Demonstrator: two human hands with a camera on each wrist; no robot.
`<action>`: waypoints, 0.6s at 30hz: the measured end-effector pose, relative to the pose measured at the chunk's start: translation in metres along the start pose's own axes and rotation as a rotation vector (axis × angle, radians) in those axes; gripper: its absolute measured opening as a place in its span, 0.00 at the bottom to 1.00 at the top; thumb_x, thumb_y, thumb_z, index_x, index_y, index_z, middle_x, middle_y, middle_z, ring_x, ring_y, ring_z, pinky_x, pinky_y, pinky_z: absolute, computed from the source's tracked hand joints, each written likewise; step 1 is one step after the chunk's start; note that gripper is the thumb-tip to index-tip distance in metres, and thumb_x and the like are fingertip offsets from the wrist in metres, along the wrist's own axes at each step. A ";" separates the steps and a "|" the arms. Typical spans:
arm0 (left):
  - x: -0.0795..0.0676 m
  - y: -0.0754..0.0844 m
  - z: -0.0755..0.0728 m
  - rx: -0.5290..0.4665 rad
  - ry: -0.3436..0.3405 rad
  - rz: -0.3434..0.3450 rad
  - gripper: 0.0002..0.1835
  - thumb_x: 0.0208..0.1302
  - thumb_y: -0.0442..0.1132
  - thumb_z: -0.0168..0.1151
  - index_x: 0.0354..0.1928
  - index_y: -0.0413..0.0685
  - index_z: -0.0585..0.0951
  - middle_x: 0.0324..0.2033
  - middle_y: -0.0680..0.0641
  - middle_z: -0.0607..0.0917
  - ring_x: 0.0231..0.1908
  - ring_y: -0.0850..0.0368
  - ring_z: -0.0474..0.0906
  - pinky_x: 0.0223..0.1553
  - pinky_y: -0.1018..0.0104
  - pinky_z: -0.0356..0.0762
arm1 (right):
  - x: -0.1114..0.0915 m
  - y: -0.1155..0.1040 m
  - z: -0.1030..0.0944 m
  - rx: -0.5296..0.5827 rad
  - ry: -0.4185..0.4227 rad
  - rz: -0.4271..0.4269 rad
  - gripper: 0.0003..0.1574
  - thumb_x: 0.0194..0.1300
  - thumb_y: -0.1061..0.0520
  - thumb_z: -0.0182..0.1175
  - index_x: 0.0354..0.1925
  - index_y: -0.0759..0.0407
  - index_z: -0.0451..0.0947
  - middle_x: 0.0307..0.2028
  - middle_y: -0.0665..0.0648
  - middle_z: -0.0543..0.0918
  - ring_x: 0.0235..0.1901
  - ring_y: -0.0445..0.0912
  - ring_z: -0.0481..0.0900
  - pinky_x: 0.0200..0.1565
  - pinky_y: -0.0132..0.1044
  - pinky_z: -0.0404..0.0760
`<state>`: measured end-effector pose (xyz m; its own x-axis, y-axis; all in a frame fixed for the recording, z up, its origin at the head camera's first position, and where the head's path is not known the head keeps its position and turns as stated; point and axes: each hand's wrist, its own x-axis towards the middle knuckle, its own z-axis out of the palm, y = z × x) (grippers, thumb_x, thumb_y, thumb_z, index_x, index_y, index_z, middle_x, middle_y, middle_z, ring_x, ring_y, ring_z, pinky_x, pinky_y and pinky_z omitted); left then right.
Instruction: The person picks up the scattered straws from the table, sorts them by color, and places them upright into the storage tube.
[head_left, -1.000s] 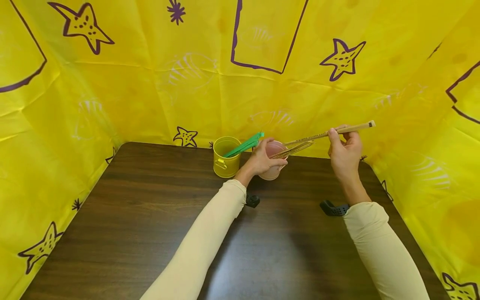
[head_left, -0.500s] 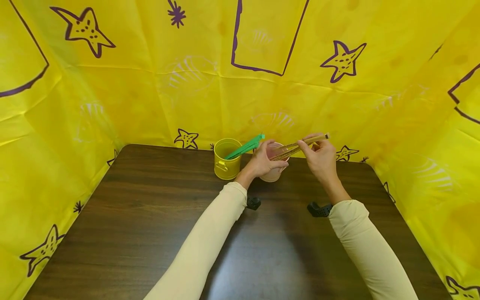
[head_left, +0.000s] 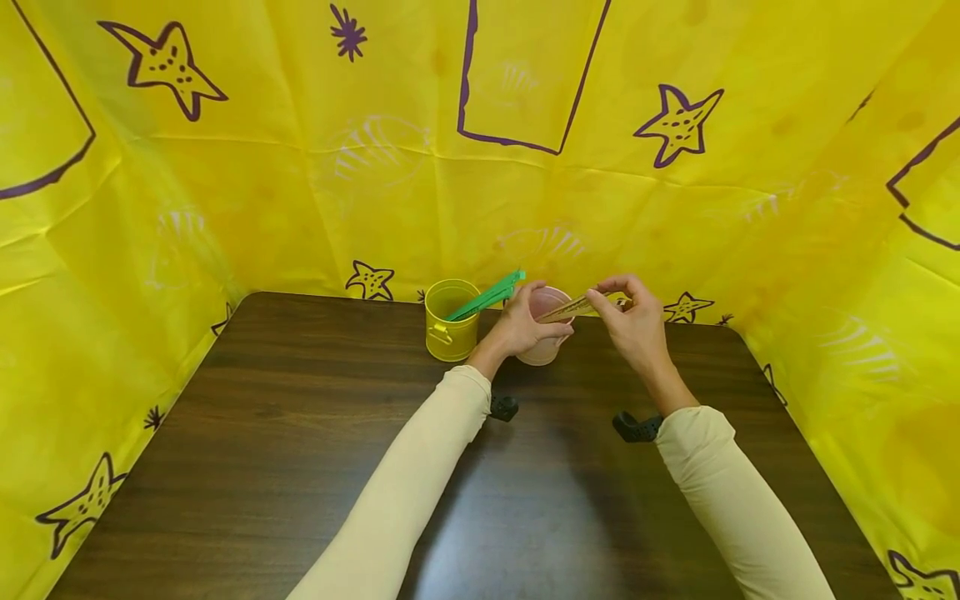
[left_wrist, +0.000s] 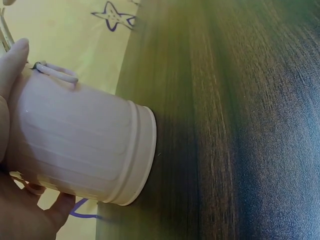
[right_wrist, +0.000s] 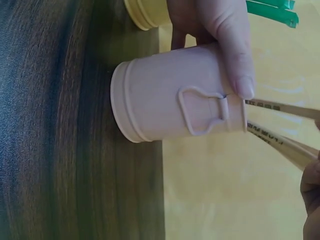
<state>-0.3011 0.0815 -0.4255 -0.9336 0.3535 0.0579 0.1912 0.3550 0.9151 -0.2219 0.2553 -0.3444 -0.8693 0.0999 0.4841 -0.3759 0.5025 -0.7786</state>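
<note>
A small pale pink metal bucket (head_left: 540, 357) with side handles stands at the table's back edge. My left hand (head_left: 520, 323) grips it around the rim, its thumb (right_wrist: 243, 85) lying along the near side in the right wrist view. Several long thin tan sticks with printed lettering (head_left: 564, 310), which look like wrapped chopsticks, lean out of the pink bucket to the right. With thumb and fingers, my right hand (head_left: 637, 329) pinches the outer ends of these sticks just right of the bucket. Their lower ends are hidden inside it.
Left of the pink bucket stands a yellow bucket (head_left: 452, 340) with green wrapped sticks (head_left: 489, 295) leaning out of it. Both are on a dark wood-grain table (head_left: 337, 400). A yellow patterned cloth (head_left: 420, 192) rises behind and along both sides.
My right hand has moved left and down toward the pink bucket, and the tan stick it held has slid in among the others. My left hand stays on the bucket.
</note>
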 end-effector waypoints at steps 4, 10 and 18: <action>0.000 0.000 -0.002 0.008 -0.004 -0.004 0.54 0.55 0.57 0.78 0.78 0.55 0.58 0.73 0.43 0.61 0.70 0.42 0.66 0.69 0.46 0.69 | 0.000 0.006 -0.002 0.045 0.015 0.023 0.14 0.70 0.59 0.65 0.47 0.69 0.80 0.38 0.42 0.84 0.17 0.31 0.65 0.21 0.24 0.64; 0.000 0.004 -0.008 0.093 0.014 -0.022 0.54 0.54 0.61 0.77 0.78 0.58 0.59 0.76 0.45 0.60 0.74 0.39 0.59 0.70 0.41 0.68 | 0.005 0.030 -0.005 0.143 0.172 -0.005 0.14 0.75 0.56 0.59 0.44 0.69 0.79 0.36 0.46 0.86 0.25 0.29 0.80 0.25 0.24 0.68; -0.006 0.008 -0.010 0.213 0.062 0.009 0.56 0.54 0.62 0.76 0.80 0.53 0.59 0.81 0.49 0.53 0.80 0.39 0.48 0.75 0.40 0.60 | 0.003 0.032 -0.011 0.247 0.339 -0.005 0.09 0.75 0.55 0.58 0.37 0.57 0.79 0.30 0.40 0.84 0.14 0.35 0.64 0.19 0.26 0.58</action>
<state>-0.2974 0.0732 -0.4148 -0.9471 0.3063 0.0960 0.2532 0.5291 0.8099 -0.2326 0.2816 -0.3636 -0.7277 0.3959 0.5601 -0.4816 0.2864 -0.8283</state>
